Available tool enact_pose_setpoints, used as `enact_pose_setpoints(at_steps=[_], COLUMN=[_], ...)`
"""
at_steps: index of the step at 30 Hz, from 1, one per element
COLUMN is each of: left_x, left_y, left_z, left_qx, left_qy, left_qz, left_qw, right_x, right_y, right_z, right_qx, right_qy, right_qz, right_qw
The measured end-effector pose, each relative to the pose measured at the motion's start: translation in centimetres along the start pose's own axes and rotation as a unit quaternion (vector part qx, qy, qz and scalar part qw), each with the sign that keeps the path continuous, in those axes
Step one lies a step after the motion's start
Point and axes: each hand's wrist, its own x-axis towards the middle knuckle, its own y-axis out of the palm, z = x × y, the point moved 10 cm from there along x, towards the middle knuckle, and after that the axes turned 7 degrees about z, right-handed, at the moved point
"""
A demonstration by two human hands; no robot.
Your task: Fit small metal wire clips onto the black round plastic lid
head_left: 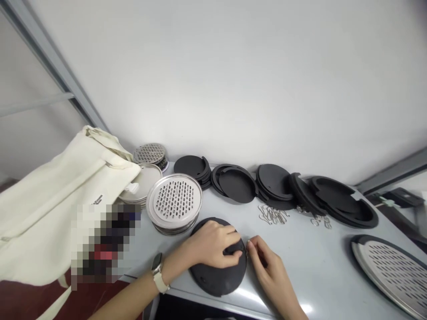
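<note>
In the head view, a round, matte-black, smooth-faced disc (216,281), with no long axis, lies on the grey worktop (316,262) directly beneath the curled left hand (213,244). The right hand (271,266) is nearer its right rim, fingertips drawn together there; whether either grip pinches anything, I can't tell. Leftward sits a shiny, slotted metal disc (175,202).

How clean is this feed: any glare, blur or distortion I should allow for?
Head view: glare on the table near its front edge, beside the black disc; head view: the perforated plate at lower right looks stretched, likely lens distortion; head view: pixelation covers part of the cream bag; head view: left hand and right hand reasonably sharp.
</note>
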Motion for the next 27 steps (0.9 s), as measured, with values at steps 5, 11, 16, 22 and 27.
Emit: enact_pose_setpoints(at_steps=[5, 11, 16, 22, 27], left_x=[0.2, 0.2, 0.4, 0.2, 0.0], left_y=[0.9, 1.0, 0.6, 0.2, 0.1], left_z=[-0.2, 0.1, 0.0, -0.3, -0.4], left_qx=[0.006, -0.002, -0.006, -0.005, 0.016], left_qy=[0.012, 0.004, 0.0, 0.005, 0.002], left_qz=[0.01, 0.024, 0.03, 0.018, -0.001], left_qw=[1.0, 1.0, 1.0, 1.0, 1.0], right_x=[0.3, 0.2, -0.1, 0.2, 0.0], right_y=[-0.1, 0.1, 0.3, 0.1, 0.5], right_z=[-0.6, -0.9, -0.2, 0.3, 0.3], right_qx=[-0.004, 0.013, 0.022, 0.0, -0.065], right_qy=[0.016, 0.018, 0.004, 0.0, -0.021], right_qz=[-0.012, -0.003, 0.016, 0.017, 0.01], right_qw=[1.0, 1.0, 1.0, 1.0, 0.998])
